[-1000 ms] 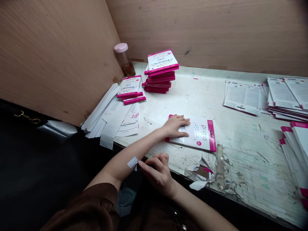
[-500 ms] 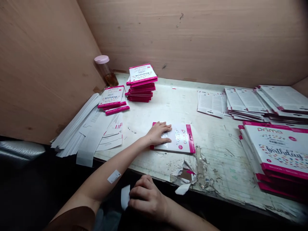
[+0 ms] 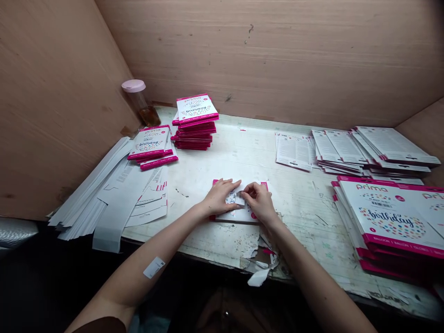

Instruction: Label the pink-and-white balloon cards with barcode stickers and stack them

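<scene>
While the left hand's fingers point(image 3: 227, 188) lie flat and slightly spread, pressing on the card, the right hand's fingertips point(image 3: 245, 191) are bunched together at the edge of a small white slip point(image 3: 231, 199); whether they are clamped on it cannot be told at this size. The left hand point(image 3: 218, 198) and right hand point(image 3: 259, 202) nearly meet over a pink-edged Prima card point(image 3: 236, 215), which lies flat near the table's front edge. A white label point(image 3: 154, 267) sits on the left forearm. Behind the card, on the worn white table point(image 3: 243, 148), stand a stack of pink-edged birthday balloon packs point(image 3: 194, 122) and a lower pile point(image 3: 150, 144). White die-cut strips point(image 3: 111, 194) lie beside that pile. To the right are printed instruction sheets point(image 3: 294, 151), more stacked sheets point(image 3: 374, 148) and a large stack of packs point(image 3: 391, 222). A clear jar with a pink lid point(image 3: 133, 95) stands in the corner against the wooden wall point(image 3: 277, 60).
</scene>
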Action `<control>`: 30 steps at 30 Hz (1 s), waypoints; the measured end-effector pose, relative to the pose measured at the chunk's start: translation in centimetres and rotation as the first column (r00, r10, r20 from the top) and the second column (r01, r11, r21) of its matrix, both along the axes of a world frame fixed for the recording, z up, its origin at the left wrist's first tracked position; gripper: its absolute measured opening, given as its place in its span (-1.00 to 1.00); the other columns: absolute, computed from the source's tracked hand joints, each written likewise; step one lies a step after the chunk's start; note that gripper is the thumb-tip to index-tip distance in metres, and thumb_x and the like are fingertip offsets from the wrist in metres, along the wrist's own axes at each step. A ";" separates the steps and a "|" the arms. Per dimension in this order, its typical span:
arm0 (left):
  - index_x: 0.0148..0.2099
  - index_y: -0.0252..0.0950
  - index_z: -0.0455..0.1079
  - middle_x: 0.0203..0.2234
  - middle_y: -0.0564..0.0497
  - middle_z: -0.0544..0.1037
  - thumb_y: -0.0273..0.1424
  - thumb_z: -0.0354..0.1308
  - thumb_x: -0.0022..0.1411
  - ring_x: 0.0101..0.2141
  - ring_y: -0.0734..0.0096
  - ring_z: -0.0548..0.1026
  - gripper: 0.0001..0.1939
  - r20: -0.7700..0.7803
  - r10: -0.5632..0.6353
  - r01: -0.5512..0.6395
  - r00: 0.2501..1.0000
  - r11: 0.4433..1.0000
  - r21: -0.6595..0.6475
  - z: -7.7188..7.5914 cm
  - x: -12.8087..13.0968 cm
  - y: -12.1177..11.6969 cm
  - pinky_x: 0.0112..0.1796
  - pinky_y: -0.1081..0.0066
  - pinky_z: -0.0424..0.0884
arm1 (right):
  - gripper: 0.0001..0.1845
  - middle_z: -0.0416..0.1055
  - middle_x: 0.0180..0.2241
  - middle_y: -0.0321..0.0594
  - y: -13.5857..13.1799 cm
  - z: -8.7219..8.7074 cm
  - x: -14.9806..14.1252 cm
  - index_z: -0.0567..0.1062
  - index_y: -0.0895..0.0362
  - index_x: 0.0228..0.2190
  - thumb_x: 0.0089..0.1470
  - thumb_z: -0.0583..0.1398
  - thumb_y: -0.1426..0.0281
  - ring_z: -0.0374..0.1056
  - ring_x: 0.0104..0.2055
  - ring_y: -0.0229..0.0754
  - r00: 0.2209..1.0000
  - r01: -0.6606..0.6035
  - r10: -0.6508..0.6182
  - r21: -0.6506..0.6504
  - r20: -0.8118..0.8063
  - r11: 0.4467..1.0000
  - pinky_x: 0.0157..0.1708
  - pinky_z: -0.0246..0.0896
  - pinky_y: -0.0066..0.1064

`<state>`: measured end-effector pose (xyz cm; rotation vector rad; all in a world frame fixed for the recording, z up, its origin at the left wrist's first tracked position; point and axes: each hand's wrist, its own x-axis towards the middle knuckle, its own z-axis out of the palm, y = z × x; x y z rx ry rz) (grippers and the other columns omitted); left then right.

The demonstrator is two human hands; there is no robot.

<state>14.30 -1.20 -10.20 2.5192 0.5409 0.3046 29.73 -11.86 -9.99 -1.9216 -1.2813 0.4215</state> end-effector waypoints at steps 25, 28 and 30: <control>0.33 -0.17 0.10 0.26 -0.15 0.27 0.00 0.25 0.11 0.27 0.01 0.15 -0.17 -0.047 -0.048 0.051 0.998 0.997 0.054 0.4 -0.2 0.0 0.24 -0.01 -0.02 | -0.38 0.12 0.08 0.00 -4.5 0.0 -0.3 0.28 -0.01 0.03 -0.03 0.24 0.03 0.04 0.08 0.21 0.887 0.101 -0.050 -0.088 0.460 0.991 -0.02 -0.04 0.06; 0.27 -0.18 0.21 0.28 -0.11 0.23 -0.06 0.09 0.28 0.30 0.01 0.08 -0.41 -0.100 -0.097 0.111 0.990 0.984 0.140 0.8 -0.5 -0.5 0.25 -0.05 -0.05 | -0.39 0.10 0.11 0.05 -6.1 0.9 -0.8 0.32 0.01 0.03 -0.03 0.28 0.09 0.04 0.08 0.26 0.869 0.145 -0.121 -0.012 0.480 0.989 -0.05 0.00 0.10; 0.30 -0.27 0.17 0.31 -0.17 0.14 -0.08 0.08 0.29 0.33 -0.02 -0.02 -0.37 -0.142 -0.084 0.112 0.986 0.973 0.201 1.2 -0.6 -1.0 0.26 -0.08 -0.11 | -0.47 0.17 0.06 0.05 -6.7 2.0 -1.4 0.36 0.03 0.00 0.02 0.26 0.14 0.10 0.03 0.22 0.892 0.158 -0.162 0.044 0.422 0.986 -0.10 0.07 0.07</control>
